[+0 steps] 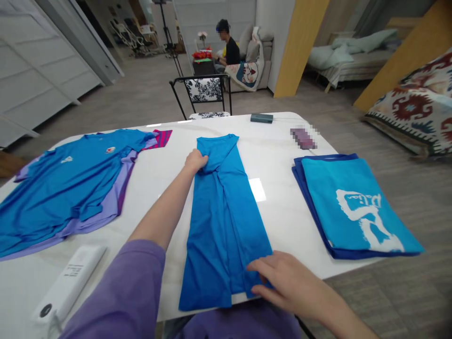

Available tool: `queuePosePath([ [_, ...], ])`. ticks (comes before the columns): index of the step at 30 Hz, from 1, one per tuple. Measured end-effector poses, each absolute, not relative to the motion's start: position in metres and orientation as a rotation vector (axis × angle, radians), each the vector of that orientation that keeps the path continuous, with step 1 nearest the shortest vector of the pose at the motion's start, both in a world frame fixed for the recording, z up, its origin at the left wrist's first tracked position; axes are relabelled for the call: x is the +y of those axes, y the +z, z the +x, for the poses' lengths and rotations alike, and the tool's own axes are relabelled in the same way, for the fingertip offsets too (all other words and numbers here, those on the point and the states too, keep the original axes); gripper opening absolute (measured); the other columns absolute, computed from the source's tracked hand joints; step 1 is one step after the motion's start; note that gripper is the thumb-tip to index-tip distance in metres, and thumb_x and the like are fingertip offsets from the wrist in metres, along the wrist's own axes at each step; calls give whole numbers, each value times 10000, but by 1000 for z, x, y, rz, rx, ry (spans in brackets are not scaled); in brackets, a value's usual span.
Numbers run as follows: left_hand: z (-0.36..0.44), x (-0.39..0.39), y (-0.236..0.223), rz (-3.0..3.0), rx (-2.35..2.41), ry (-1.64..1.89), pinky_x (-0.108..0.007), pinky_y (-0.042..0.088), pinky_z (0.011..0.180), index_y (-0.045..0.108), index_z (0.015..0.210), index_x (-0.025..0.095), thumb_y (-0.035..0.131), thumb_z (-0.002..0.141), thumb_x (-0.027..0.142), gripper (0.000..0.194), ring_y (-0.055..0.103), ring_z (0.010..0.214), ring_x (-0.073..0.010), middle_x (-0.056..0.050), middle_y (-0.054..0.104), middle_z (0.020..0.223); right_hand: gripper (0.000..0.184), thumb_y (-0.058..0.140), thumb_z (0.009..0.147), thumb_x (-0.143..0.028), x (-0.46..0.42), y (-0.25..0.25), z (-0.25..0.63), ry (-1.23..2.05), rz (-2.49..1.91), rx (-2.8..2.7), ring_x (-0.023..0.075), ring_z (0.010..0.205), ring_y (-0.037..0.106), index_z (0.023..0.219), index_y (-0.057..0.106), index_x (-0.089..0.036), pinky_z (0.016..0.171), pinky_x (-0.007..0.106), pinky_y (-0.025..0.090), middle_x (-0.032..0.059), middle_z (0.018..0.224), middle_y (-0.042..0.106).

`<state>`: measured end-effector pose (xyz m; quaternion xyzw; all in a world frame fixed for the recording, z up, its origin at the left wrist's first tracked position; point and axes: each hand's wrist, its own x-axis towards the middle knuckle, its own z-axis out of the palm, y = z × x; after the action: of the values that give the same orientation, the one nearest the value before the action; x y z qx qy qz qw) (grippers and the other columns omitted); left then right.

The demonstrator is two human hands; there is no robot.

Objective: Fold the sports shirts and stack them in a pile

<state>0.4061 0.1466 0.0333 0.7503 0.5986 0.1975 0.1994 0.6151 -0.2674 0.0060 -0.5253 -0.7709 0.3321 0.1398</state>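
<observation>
A blue shirt (226, 212) lies on the white table (278, 221), its sides folded inward into a long strip running away from me. At its far left edge my left hand (196, 161) is closed, the fingers pinching the cloth near the collar end. My right hand (284, 278) rests at the near right corner, thumb and forefinger apart, touching the fabric. Its other fingers are partly hidden. To the right sits a stack of folded shirts (339, 202), turquoise with white lettering on top and dark blue beneath.
Spread shirts (70, 174), blue over purple, cover the table's left side. A white power strip (70, 282) lies near left. A dark green box-like device (262, 118) and a blurred phone-like object (302, 138) lie at the far right. Beyond stand a chair (203, 92) and a seated person (229, 49).
</observation>
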Motion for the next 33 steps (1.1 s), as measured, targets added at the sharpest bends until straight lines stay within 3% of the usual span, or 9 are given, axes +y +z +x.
queuePosePath([
  [4, 413, 150, 32, 2174, 1822, 544, -612, 392, 1261, 536, 1482, 0, 705, 1074, 381, 584, 497, 1533, -473, -377, 528, 1628, 330, 656, 1033, -589, -215, 36, 643, 906, -1573, -2144, 341, 997, 849, 1355, 724, -611, 837, 557, 671, -26, 1212, 861],
  [9, 435, 88, 23, 2540, 1459, 406, -499, 435, 1213, 660, 1355, 157, 609, 1125, 488, 407, 588, 1450, -405, -227, 656, 1529, 314, 539, 1138, -433, -35, 38, 683, 591, -1696, -2028, 252, 933, 794, 1339, 740, -299, 874, 421, 639, 68, 1226, 821],
  [12, 430, 6, 23, 2628, 1348, 223, -485, 531, 1035, 682, 1291, 172, 573, 1134, 582, 452, 736, 1195, -386, -212, 762, 1335, 345, 493, 1142, -297, 98, 18, 701, 582, -1766, -1878, 195, 836, 754, 1412, 681, -195, 879, 378, 637, 106, 1321, 775],
  [17, 402, -120, 20, 2240, 1398, -127, -454, 553, 774, 744, 1084, 234, 604, 1074, 745, 530, 800, 872, -368, -140, 833, 964, 374, 580, 1156, -307, 230, -8, 708, 330, -1867, -1975, 242, 1203, 697, 1481, 663, -142, 1094, 391, 587, 165, 1535, 657],
  [21, 399, -163, 8, 2096, 1482, -123, -460, 559, 780, 750, 1054, 236, 667, 1073, 655, 428, 800, 843, -346, -121, 845, 965, 464, 449, 1228, -378, 252, -11, 708, 295, -1922, -2147, 176, 1249, 625, 1409, 663, -8, 1143, 317, 499, 215, 1535, 634],
  [25, 403, -175, 3, 2070, 1421, -102, -449, 566, 863, 693, 1031, 257, 624, 1117, 371, 158, 808, 1033, -343, -91, 841, 1085, 377, 398, 1260, -320, 259, -15, 706, 465, -1800, -2058, 70, 966, 635, 1507, 513, -59, 906, 239, 544, 159, 1561, 641],
  [27, 400, -180, 5, 1982, 1417, -46, -420, 556, 832, 640, 1058, 275, 554, 1144, 348, 142, 811, 1026, -321, -79, 829, 1059, 343, 386, 1272, -291, 265, -19, 701, 555, -1749, -1981, 36, 869, 621, 1555, 422, -101, 823, 209, 538, 112, 1538, 667],
  [30, 391, -188, 5, 1717, 1437, 77, -378, 538, 726, 547, 1211, 289, 470, 1179, 405, 142, 823, 907, -284, -52, 819, 993, 359, 343, 1286, -317, 279, -25, 695, 598, -1768, -1998, 1, 845, 588, 1582, 374, -117, 841, 182, 521, 65, 1491, 688],
  [33, 382, -200, -1, 1593, 1449, 193, -360, 580, 737, 476, 1371, 281, 521, 1151, 393, 251, 850, 959, -276, -70, 837, 1130, 329, 404, 1282, -344, 299, -28, 694, 444, -1853, -2021, 78, 1013, 601, 1535, 461, -143, 975, 252, 557, 73, 1533, 672],
])
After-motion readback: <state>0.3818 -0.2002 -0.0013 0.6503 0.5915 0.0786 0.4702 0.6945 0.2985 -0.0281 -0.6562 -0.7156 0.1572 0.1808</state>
